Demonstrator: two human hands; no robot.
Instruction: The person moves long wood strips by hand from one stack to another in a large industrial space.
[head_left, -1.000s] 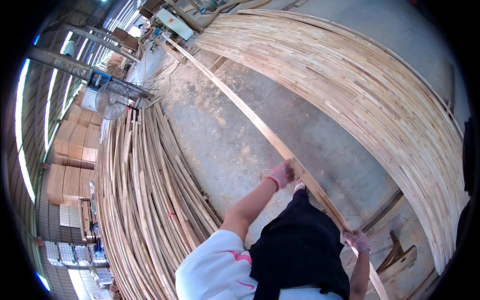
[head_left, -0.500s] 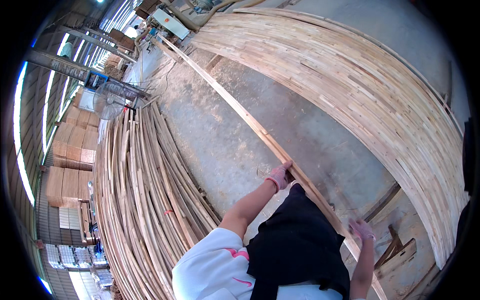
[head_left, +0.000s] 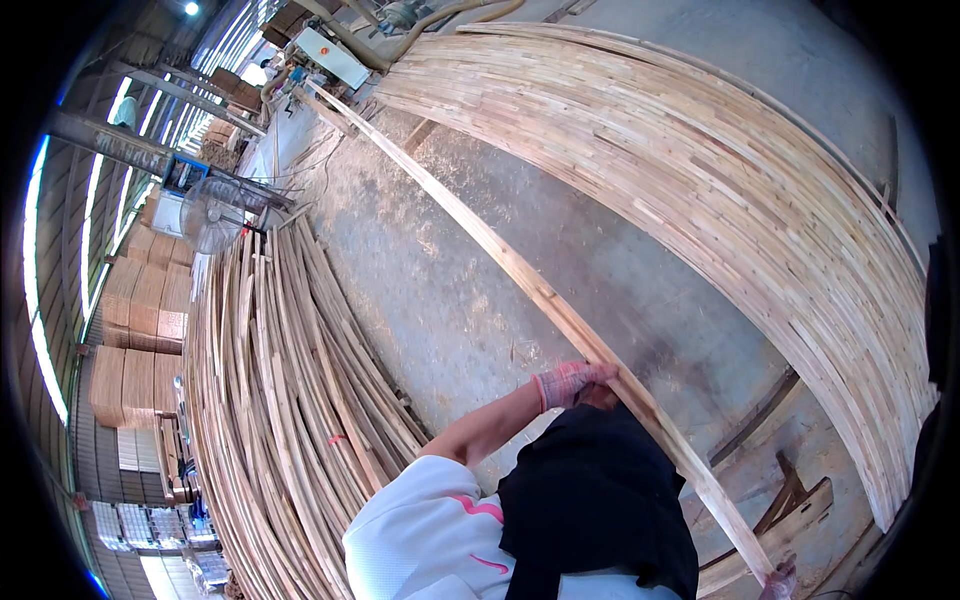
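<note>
At the lower edge, the right hand [head_left: 779,579] is placed at the near end of the long wooden strip [head_left: 500,258]; because the hand is partly cut off and blurred, it cannot be told whether its fingers are closed, and if the end is only loosely held, it could be dropped. The strip is carried past the right side of the black apron [head_left: 590,490], by which its edge could be snagged if the cloth were caught. A little farther out, the strip's left edge is gripped by the gloved left hand [head_left: 578,384], with the fingers curled closed on it; splinters could be driven through the glove if the wood were slid through that grip. Beyond, a great length is left untouched by either hand, so a sideways swing could be magnified, and the strip pile [head_left: 300,370] on the left or the laid-out boards [head_left: 680,150] on the right could be struck. The far end is seen near a pale cabinet [head_left: 332,57]; how it is supported cannot be made out.
</note>
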